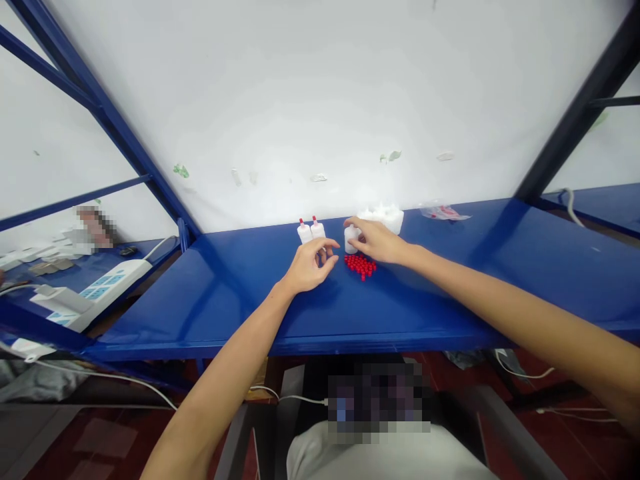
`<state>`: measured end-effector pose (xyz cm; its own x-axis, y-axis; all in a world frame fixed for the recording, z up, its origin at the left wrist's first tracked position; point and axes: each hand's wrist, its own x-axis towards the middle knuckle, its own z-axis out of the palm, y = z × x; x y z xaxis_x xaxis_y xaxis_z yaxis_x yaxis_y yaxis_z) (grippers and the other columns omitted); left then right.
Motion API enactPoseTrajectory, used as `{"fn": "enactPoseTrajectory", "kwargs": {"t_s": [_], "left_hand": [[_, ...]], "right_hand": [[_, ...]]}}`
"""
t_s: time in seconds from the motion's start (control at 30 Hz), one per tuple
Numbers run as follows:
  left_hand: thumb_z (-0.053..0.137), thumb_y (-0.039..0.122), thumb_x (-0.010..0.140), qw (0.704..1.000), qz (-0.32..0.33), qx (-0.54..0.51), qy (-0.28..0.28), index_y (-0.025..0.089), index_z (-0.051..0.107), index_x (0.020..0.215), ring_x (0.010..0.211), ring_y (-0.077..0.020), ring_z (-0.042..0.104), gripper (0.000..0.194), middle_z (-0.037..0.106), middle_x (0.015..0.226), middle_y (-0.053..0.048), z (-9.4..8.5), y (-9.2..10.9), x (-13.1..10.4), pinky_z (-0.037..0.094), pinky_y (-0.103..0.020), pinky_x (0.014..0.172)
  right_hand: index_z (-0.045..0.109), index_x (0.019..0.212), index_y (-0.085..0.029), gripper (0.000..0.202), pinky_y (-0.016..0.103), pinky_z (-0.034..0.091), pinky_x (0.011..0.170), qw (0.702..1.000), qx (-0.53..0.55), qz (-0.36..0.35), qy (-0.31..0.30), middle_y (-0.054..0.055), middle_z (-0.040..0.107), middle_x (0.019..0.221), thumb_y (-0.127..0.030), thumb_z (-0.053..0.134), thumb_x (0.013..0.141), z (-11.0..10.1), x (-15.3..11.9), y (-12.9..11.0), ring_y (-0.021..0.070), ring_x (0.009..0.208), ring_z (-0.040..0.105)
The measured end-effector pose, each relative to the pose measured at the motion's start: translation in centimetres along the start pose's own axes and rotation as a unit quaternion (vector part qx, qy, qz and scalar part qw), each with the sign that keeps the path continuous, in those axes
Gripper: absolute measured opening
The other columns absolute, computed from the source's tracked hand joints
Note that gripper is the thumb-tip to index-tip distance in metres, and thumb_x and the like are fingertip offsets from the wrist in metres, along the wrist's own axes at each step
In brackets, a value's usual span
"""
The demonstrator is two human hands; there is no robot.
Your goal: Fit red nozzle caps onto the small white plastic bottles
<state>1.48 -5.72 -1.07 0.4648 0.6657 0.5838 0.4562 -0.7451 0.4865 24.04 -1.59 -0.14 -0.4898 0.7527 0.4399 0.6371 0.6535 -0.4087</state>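
My right hand point(381, 241) has thumb and fingers closed round a small white plastic bottle point(351, 240), which stands upright at the table's middle. No red cap shows on this bottle, though fingers hide part of its top. Just in front of it lies a loose pile of small red caps point(361, 265). My left hand point(311, 267) is to the left of the pile, thumb and fingers apart with nothing visible between them. Right behind it stand two white bottles with red tips point(304, 232), their lower parts partly covered by the hand.
Behind my right hand sits a white cluster point(393, 219), apparently more bottles. A clear plastic bag with red items point(445, 212) lies right of it on the blue table point(240, 300). Blue posts flank the table; a power strip point(107, 293) is at left.
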Motion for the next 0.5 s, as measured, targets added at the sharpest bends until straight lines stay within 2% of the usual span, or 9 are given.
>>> {"fn": "enactPoseTrajectory", "kwargs": {"t_s": [0.17,0.23,0.27,0.33,0.43,0.5], "left_hand": [[0.049,0.02,0.088,0.99,-0.047,0.06,0.121,0.019,0.056,0.115,0.071,-0.011,0.056,0.027,0.062,0.099,-0.004,0.2,0.0,-0.3,0.046,-0.023,0.065],[0.049,0.022,0.089,0.985,-0.06,0.075,0.143,0.019,0.054,0.119,0.076,-0.0126,0.056,0.031,0.06,0.105,-0.006,0.3,0.0,-0.4,0.047,-0.024,0.067],[0.05,0.024,0.09,0.984,-0.066,0.08,0.143,0.019,0.053,0.121,0.077,-0.0132,0.056,0.032,0.059,0.108,-0.007,0.3,0.0,-0.5,0.048,-0.025,0.069],[0.051,0.026,0.09,0.985,-0.082,0.084,0.127,0.02,0.053,0.122,0.079,-0.0139,0.057,0.033,0.058,0.111,-0.007,0.4,0.0,-0.5,0.049,-0.027,0.072],[0.051,0.031,0.092,0.987,-0.104,0.076,0.092,0.02,0.057,0.117,0.082,-0.0159,0.058,0.028,0.059,0.112,-0.008,0.6,-0.1,-0.4,0.049,-0.029,0.074],[0.049,0.032,0.093,0.99,-0.108,0.05,0.073,0.02,0.058,0.111,0.086,-0.0172,0.058,0.024,0.061,0.111,-0.008,0.8,-0.2,-0.4,0.049,-0.029,0.075]], "right_hand": [[0.037,0.145,-0.023,0.063,0.036,0.053,0.079,0.995,0.08,-0.043,-0.051,0.013,0.067,0.117,-0.034,0.059,0.088,0.6,1.1,-2.5,0.0208,0.079,0.069],[0.035,0.146,-0.022,0.063,0.035,0.054,0.078,0.99,0.12,-0.049,-0.051,0.012,0.067,0.118,-0.039,0.056,0.09,0.2,0.8,-2.9,0.0207,0.083,0.069],[0.037,0.145,-0.022,0.057,0.035,0.054,0.077,0.991,0.121,-0.039,-0.038,0.012,0.068,0.118,-0.039,0.052,0.092,-0.2,0.6,-2.9,0.0202,0.083,0.069],[0.054,0.13,-0.019,0.041,0.036,0.053,0.075,0.997,0.068,-0.016,-0.022,0.01,0.071,0.103,-0.034,0.049,0.092,-1.3,0.1,-2.2,0.0205,0.08,0.067],[0.068,0.1,-0.017,0.021,0.037,0.053,0.075,0.993,-0.027,-0.002,-0.116,0.009,0.073,0.094,-0.022,0.056,0.083,-2.9,-0.6,-0.7,0.0219,0.079,0.067],[0.069,0.093,-0.018,0.017,0.036,0.053,0.073,0.982,-0.055,0.005,-0.181,0.008,0.074,0.092,-0.019,0.058,0.079,-3.5,-0.9,0.0,0.0217,0.077,0.067]]}}
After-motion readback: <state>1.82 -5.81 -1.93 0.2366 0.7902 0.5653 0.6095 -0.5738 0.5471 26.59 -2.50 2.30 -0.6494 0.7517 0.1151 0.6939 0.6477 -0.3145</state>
